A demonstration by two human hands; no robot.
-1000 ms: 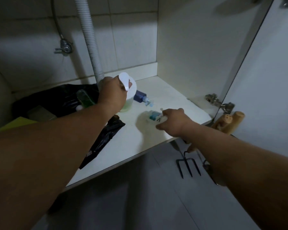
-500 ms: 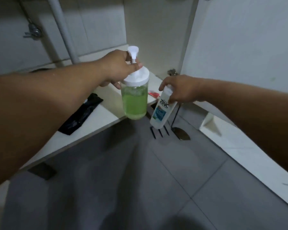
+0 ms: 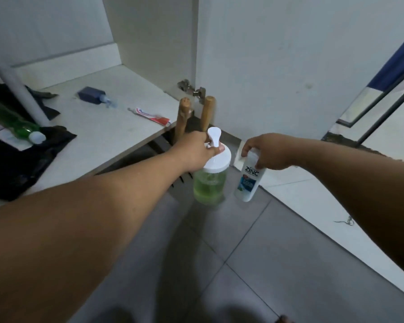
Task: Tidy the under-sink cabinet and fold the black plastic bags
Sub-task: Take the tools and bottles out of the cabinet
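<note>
My left hand (image 3: pixel 194 151) grips the white pump top of a clear dispenser of green liquid (image 3: pixel 210 185), held upright low over the grey floor in front of the cabinet. My right hand (image 3: pixel 265 151) grips the top of a white ZINC bottle (image 3: pixel 248 181) just right of the dispenser. Whether either bottle touches the floor is unclear. Black plastic bags (image 3: pixel 12 169) lie crumpled on the left of the cabinet shelf (image 3: pixel 107 134).
On the shelf lie a green bottle (image 3: pixel 21 129), a dark blue bottle (image 3: pixel 91 95) and a toothpaste tube (image 3: pixel 151 116). A white drain pipe (image 3: pixel 16 92) drops at the left. Two wooden tool handles (image 3: pixel 194 116) lean at the shelf's right corner by the open cabinet door (image 3: pixel 289 66).
Both hands lifted the dispenser and the ZINC bottle off the shelf, carried them out and lowered them toward the floor. The view swung right and down.
</note>
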